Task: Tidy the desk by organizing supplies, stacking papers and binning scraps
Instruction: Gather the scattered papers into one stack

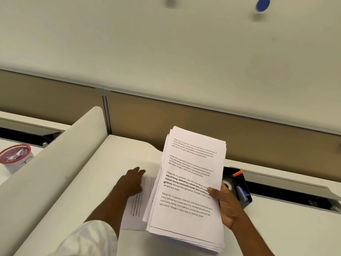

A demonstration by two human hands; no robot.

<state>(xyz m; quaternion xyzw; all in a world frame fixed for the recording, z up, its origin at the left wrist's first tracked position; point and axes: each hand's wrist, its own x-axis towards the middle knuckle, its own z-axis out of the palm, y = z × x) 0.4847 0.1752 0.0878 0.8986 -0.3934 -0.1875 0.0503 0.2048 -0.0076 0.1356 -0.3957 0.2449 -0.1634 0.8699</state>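
My right hand [226, 202] grips a thick stack of printed papers [188, 191] by its right edge, thumb on the top sheet, holding it above the white desk [118, 154]. My left hand [132, 183] reaches out flat, fingers resting on a loose printed sheet [136, 209] that lies on the desk and is partly covered by the held stack. A black supply tray [239, 187] behind my right hand holds an orange marker [237, 173], a tape roll [227, 184] and a blue item [242, 194].
A white bin with a red rim [15, 156], scraps inside, stands at far left beyond a curved white divider [55, 163]. A tan partition panel [184, 115] runs along the desk's back. A dark cable slot [287, 194] lies at right.
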